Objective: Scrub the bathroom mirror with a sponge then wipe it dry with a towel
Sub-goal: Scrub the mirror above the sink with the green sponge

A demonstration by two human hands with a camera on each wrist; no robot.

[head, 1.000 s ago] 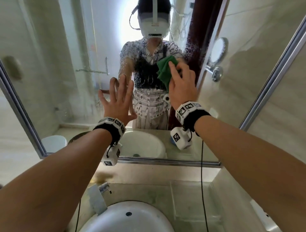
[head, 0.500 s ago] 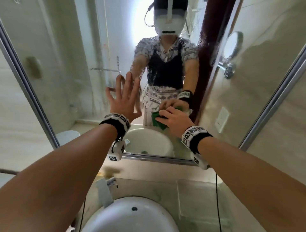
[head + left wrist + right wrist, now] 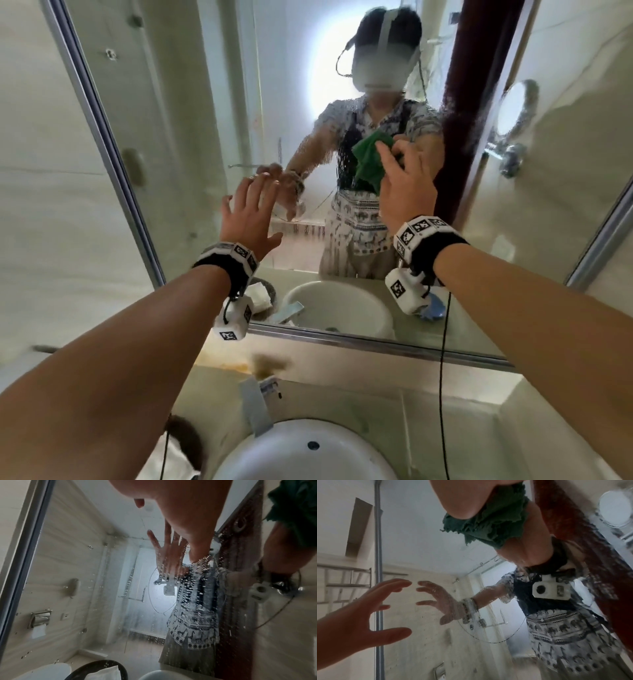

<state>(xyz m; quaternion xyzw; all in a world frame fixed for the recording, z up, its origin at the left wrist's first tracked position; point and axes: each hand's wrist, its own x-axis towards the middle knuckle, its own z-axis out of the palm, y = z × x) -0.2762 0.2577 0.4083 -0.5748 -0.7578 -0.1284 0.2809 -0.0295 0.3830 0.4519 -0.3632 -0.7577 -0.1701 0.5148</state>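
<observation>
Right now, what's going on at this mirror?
A person is cleaning the mirror above a sink. The right hand presses a green cloth against the glass, high up on its right side. The left hand is spread open against or just off the glass, holding nothing. Water droplets speckle the middle of the glass, so it isn't dry yet.

Cloth (image 3: 370, 161) on mirror (image 3: 205, 137), above sink (image 3: 305, 448).
</observation>
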